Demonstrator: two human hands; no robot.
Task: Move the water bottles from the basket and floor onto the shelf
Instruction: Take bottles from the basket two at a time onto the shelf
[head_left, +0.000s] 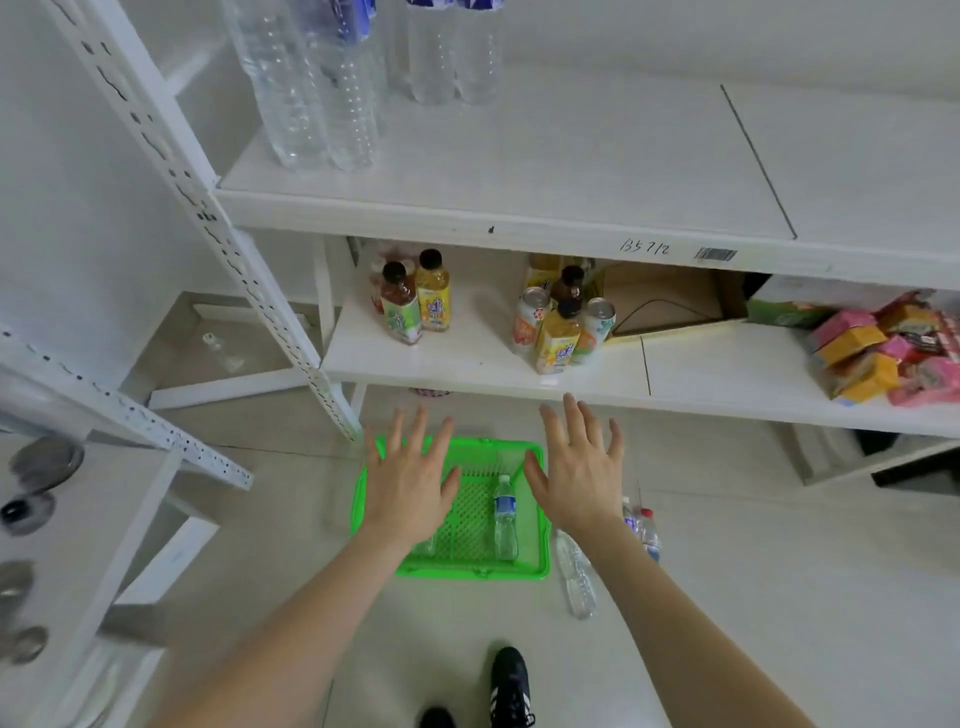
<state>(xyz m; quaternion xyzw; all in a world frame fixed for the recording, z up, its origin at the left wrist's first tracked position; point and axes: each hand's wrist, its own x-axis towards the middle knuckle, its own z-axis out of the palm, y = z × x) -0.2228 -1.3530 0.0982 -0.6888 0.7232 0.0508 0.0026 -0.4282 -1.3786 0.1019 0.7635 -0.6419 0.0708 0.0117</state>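
A green plastic basket (537, 551) sits on the floor below me. One water bottle with a blue label (505, 517) lies inside it; another is partly hidden under my left hand. My left hand (410, 480) hovers open over the basket's left side, and my right hand (582, 467) hovers open over its right edge; both hold nothing. A clear bottle (576, 579) lies on the floor right of the basket, with a red-capped bottle (648, 530) beside my right forearm. Several water bottles (332, 83) stand on the upper white shelf (571, 171).
The lower shelf (467, 353) holds juice bottles (415, 301), cans (566, 322), a cardboard box (670, 296) and pink and yellow packets (883, 353). A white perforated upright (249, 280) runs down on the left. My black shoe (511, 686) is below the basket.
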